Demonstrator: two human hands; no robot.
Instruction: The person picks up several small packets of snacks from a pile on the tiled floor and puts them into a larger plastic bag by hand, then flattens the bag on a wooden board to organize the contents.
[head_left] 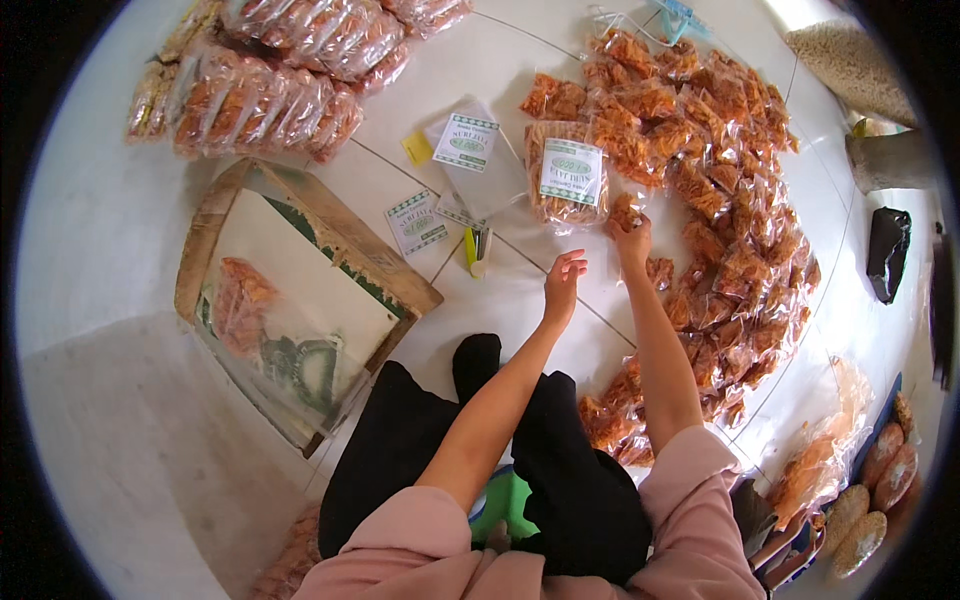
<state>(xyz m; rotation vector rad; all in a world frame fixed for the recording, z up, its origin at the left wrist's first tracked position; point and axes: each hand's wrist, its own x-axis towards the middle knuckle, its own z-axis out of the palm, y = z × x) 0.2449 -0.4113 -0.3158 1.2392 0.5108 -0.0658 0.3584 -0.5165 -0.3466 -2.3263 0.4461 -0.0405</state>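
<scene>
Pinching a snack packet (625, 211) upper-right of frame centre, the right hand (633, 240) sits near the loose-fingered left hand (562, 286).

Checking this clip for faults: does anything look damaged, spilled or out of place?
Yes: the box at left looks damaged, its rim ragged and scuffed on the side facing the labels. Snack packets by the right hand lie loosely heaped, with no spill visible.

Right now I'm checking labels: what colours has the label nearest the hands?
The label is white and green, best in head view.
</scene>
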